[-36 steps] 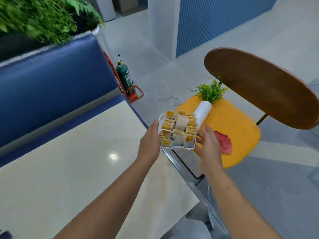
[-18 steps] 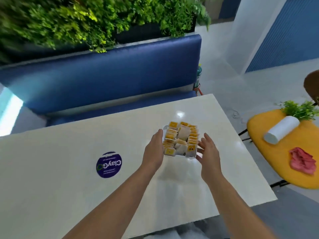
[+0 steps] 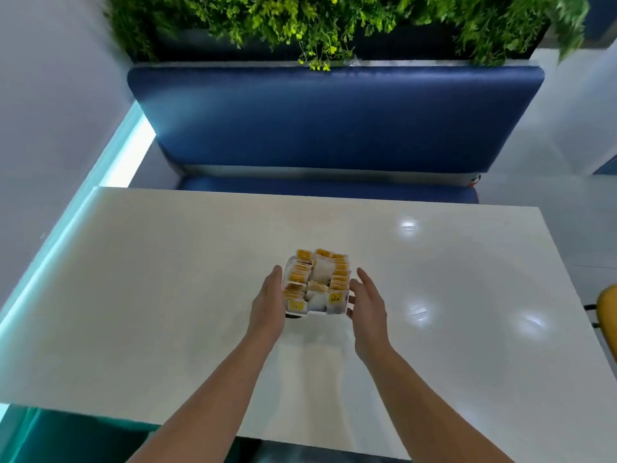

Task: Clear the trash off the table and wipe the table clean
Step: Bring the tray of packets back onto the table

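A white tray of yellow and white tea-bag packets (image 3: 316, 284) is over the middle of the white table (image 3: 167, 279). My left hand (image 3: 268, 305) presses flat against the tray's left side. On the tray's right side is my right hand (image 3: 367, 307), its fingers stretched along the edge. Both hands hold the tray between them. Whether the tray rests on the table or hangs just above it, I cannot tell. The bare tabletop shows glossy light reflections.
A blue padded bench (image 3: 334, 118) runs along the table's far side, with green plants (image 3: 334, 21) above its backrest. A white wall (image 3: 50, 95) and a lit strip border the left side. The edge of a yellow chair seat (image 3: 609, 309) shows at the far right.
My hands carried the tea-bag tray from over the yellow chair to over the middle of the table. My view swung left, so the chair has almost left the frame.
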Motion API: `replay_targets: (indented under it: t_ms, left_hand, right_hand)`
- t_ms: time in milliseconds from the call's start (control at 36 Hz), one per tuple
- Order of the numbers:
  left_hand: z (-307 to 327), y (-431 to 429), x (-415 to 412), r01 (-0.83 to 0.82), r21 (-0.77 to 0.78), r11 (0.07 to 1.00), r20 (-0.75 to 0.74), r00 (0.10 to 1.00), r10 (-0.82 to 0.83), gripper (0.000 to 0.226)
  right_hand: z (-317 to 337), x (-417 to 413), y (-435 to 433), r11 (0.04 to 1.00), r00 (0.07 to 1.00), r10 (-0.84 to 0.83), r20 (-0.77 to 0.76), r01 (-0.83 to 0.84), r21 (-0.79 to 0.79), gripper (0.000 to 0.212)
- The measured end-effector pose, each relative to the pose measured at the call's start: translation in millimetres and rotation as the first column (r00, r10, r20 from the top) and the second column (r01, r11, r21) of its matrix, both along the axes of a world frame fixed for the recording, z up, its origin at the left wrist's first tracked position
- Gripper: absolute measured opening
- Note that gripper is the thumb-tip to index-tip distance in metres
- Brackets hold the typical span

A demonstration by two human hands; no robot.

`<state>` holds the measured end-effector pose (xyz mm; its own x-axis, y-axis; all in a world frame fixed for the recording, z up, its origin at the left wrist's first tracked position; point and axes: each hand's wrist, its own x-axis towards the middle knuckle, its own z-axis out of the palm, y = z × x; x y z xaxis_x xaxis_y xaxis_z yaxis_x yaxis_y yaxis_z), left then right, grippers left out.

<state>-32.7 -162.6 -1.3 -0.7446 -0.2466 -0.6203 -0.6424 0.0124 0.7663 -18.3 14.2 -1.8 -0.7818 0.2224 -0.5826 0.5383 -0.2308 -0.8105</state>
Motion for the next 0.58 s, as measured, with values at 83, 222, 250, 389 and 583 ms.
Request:
replay_targets:
  t_ms: [83,222,250,389,583]
  left_hand:
    - [-0.6,-28.0,0.0,-0.061,0.000,0.998,-0.010,0.998,0.061,0.085]
    - [-10.9,-80.6,-4.4,-0.170,0.026,0.985,-0.005,0.985,0.170,0.088]
    - [-13.9,-91.8,-5.2,-0.189,0.023,0.982,0.002,0.982,0.189,0.086]
    - [-15.0,-125.8,-9.4,-0.234,-0.009,0.972,0.007,0.972,0.234,0.042]
    - [-31.7,-156.7,-18.5,-0.248,0.018,0.969,-0.001,0.969,0.248,0.038]
  right_hand:
    - [-8.8,-5.9,-28.9,0.999,0.999,0.040,0.003,-0.040,-0.003,0.048]
    - [-17.7,-17.2,-81.0,0.992,0.992,0.129,0.000,-0.129,0.002,0.036]
    - [-20.7,-19.5,-90.9,0.989,0.989,0.147,0.006,-0.147,-0.002,0.036]
    - [-30.4,-27.2,-130.6,0.979,0.979,0.205,-0.013,-0.204,0.021,0.037]
    - [-46.8,-34.3,-162.6,0.982,0.983,0.185,0.006,-0.185,0.030,0.026]
